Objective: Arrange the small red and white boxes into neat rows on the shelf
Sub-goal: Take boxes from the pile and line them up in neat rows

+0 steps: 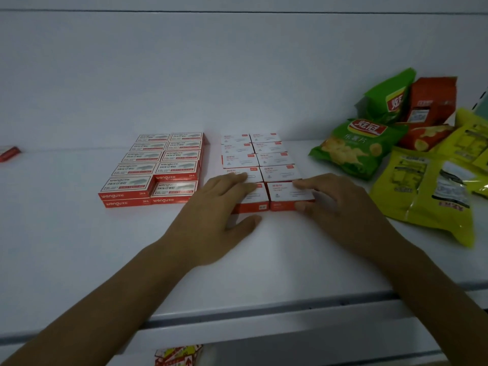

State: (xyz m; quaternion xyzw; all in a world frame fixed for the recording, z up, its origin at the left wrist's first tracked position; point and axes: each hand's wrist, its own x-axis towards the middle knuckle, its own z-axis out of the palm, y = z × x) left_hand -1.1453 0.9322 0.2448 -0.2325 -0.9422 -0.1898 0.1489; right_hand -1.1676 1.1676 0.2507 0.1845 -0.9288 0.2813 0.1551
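Small red and white boxes (274, 159) lie in two columns running back across the white shelf (264, 260). My left hand (211, 215) rests with straight fingers on top of the front left box (250, 207), its thumb on the shelf in front. My right hand (340, 207) holds the front right box (285, 194), fingers on its white top and thumb against its red front face. The two front boxes sit side by side, touching.
A block of red staple boxes (158, 167) stands to the left in two stacked columns. Green (356, 149), orange (430, 101) and yellow (427, 196) snack bags crowd the right. A lone red box (9, 153) lies far left. The shelf's front edge (264, 318) runs below my wrists.
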